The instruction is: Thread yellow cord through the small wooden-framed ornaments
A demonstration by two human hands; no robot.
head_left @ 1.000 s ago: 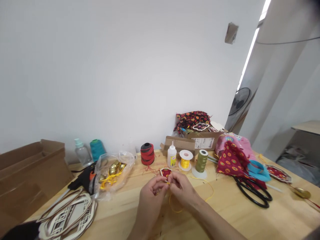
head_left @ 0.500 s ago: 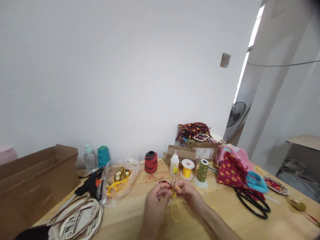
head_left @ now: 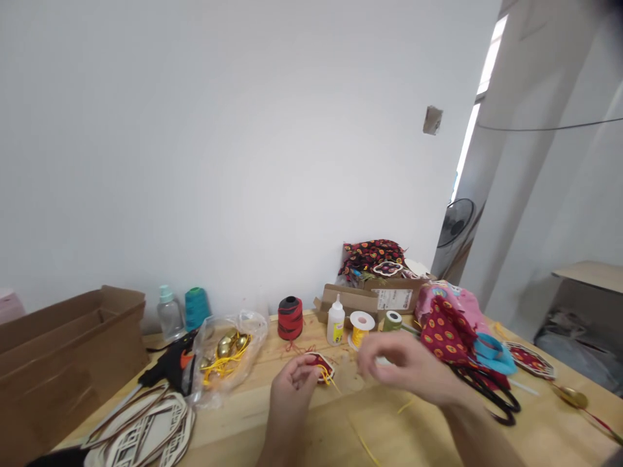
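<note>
Red patterned fabric charm [head_left: 322,366] with glossy yellow cord [head_left: 327,377], pinched by the left hand's [head_left: 292,388] fingers; right hand [head_left: 406,364] apart, fingers loosely curled, empty.

The right hand [head_left: 411,366] has pulled away from the left hand [head_left: 293,389].

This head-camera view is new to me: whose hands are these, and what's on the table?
No machine here: these are a person's own bare hands, filmed by a camera worn on their head, looking forward and down. The left hand pinches a small red fabric piece with yellow cord at it. The right hand is raised and blurred, so I cannot tell whether it holds anything. On the wooden table lie a glue bottle, a spool of yellow cord, a red and black thread cone, a plastic bag of gold ornaments, a hot glue gun and black-handled scissors.
</note>
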